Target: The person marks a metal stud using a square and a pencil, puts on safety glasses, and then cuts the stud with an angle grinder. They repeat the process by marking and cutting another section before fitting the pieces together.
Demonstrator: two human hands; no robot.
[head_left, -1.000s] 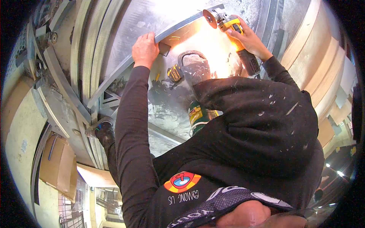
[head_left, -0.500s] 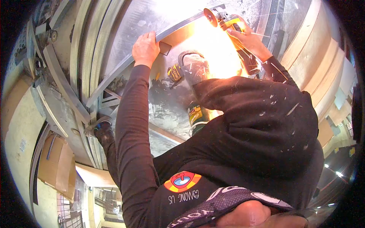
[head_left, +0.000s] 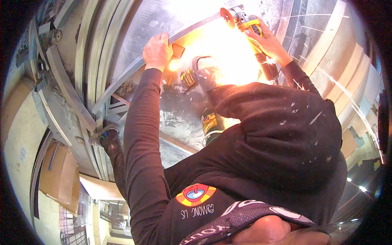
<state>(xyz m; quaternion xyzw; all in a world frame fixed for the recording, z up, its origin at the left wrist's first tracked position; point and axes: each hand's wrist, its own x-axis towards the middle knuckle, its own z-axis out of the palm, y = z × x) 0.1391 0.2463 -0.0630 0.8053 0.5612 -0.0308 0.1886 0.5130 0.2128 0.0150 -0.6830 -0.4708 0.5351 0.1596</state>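
Observation:
My right hand [head_left: 270,44] is wrapped round a yellow-and-black angle grinder [head_left: 254,27], whose disc [head_left: 228,17] meets the far part of a long grey metal bar [head_left: 192,27]. A bright burst of sparks [head_left: 239,59] pours from the disc towards my body and hides what lies beneath it. Nearer the middle of the bar, my left hand [head_left: 158,52] is closed over it, the fingers curled across the top. Below the bar, a black-and-yellow tool part [head_left: 188,77] lies on the dusty metal surface beside a dark curved piece [head_left: 200,61].
Long metal profiles [head_left: 92,53] run along the left side. Pale boards [head_left: 341,61] are stacked to the right, with stray sparks streaking over them. A cardboard box [head_left: 61,177] stands at the lower left, and my shoe [head_left: 110,132] is near the bar's lower end.
The spark burst has grown and spread, with longer streaks to the right and a glow near my left hand. The grinder has shifted slightly; my left hand has stayed on the bar.

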